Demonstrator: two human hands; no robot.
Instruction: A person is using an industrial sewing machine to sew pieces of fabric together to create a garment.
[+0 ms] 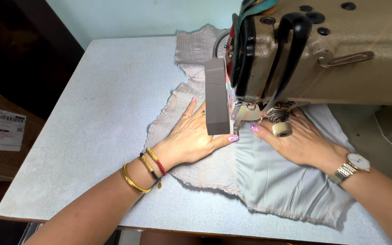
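Bright, even daylight; soft shadows under sewing machine (296, 50), centre-right. Left edge dark, underexposed. Table (105, 113) surface sharp. Slight wide-angle bend at frame edges. No glare, min. blur.

A pale grey fabric piece (277, 181) lies flat at the lower centre and right of the frame, smooth and slightly creased, with a frayed, stitched lower edge. Joined to its left is a pinkish gathered, ribbed fabric panel (191, 68), which runs up toward the upper centre, its edges wavy.
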